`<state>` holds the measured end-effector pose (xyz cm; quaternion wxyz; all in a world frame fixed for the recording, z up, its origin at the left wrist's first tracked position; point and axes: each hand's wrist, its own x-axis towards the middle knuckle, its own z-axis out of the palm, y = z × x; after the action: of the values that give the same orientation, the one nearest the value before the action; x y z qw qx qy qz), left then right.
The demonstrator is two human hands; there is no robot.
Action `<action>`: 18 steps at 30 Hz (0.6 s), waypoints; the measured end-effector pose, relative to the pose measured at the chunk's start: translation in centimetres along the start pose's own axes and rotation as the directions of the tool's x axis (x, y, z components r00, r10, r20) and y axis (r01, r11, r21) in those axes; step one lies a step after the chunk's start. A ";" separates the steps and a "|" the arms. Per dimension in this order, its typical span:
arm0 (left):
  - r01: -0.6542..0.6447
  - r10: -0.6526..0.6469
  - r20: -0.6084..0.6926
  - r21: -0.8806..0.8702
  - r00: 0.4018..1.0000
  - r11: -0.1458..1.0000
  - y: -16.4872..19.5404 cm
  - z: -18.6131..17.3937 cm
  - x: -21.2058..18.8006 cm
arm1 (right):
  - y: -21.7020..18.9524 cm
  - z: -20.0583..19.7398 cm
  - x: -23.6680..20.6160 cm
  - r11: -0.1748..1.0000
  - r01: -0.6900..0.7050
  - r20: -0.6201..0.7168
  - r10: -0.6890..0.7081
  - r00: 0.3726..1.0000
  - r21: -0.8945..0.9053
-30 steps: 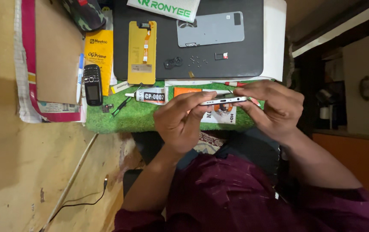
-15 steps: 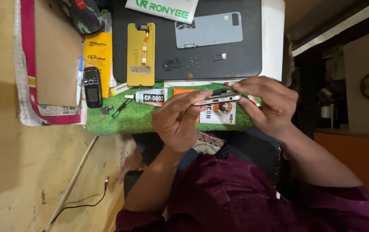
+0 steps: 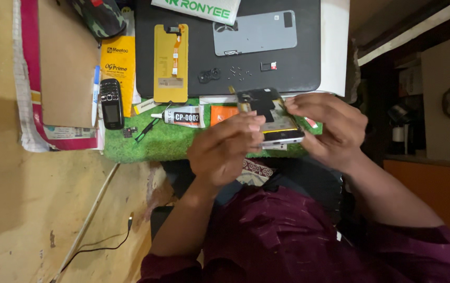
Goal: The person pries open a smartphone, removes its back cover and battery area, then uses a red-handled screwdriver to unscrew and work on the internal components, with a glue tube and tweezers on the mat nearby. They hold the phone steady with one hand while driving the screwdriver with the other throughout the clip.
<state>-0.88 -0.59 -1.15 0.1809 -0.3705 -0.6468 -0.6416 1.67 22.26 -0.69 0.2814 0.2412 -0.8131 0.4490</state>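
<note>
- Both hands met at mid-frame: the left hand point(image 3: 225, 149) and the right hand point(image 3: 330, 126) each gripped an opened phone point(image 3: 271, 116), held tilted above the green mat point(image 3: 157, 144).
- Left fingers covered the phone's lower left edge; the right fingers hid its right edge, so its full outline could not be made out.
- Dark inner parts and a yellow strip showed on the phone, but details were too small to tell.
- On the mat, just left of the hands, lay a white glue tube point(image 3: 180, 116); an orange packet point(image 3: 224, 112) was partly hidden behind the left fingers.
- Farther up, on the dark pad point(image 3: 309, 47), lay a grey back cover point(image 3: 255, 32), a yellow screen panel point(image 3: 171, 63) and tiny screws point(image 3: 239, 73).
- A small black keypad phone point(image 3: 111, 103) lay at the left; a camouflage pouch point(image 3: 99, 15) was cut off by the top edge.
</note>
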 end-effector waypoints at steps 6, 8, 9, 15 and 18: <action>-0.141 0.132 0.121 0.065 0.984 0.988 0.5 -0.4 0.1 | -0.9 -0.1 -0.1 0.979 0.187 -0.043 -0.184 0.982 0.086; -0.202 0.184 0.168 0.093 0.968 0.975 0.5 -0.7 0.2 | -1.2 -0.5 -0.2 0.976 0.212 -0.034 -0.211 0.977 0.050; -0.231 0.208 0.194 0.105 0.959 0.967 0.6 -0.9 0.2 | -1.3 -0.7 -0.2 0.974 0.224 -0.031 -0.223 0.974 0.032; -0.307 0.252 0.265 0.193 0.931 0.932 0.4 -1.2 -0.2 | -1.6 -1.0 0.2 0.959 0.283 -0.075 -0.283 0.956 -0.003; -0.298 0.216 0.288 0.277 0.933 0.914 0.1 -1.1 -0.1 | -1.7 -1.4 0.1 0.954 0.283 -0.042 -0.288 0.957 -0.099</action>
<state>-1.02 -1.71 -0.99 0.2377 -0.4974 -0.7039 -0.4479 3.06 22.63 0.96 0.3767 0.3302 -0.7814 0.3722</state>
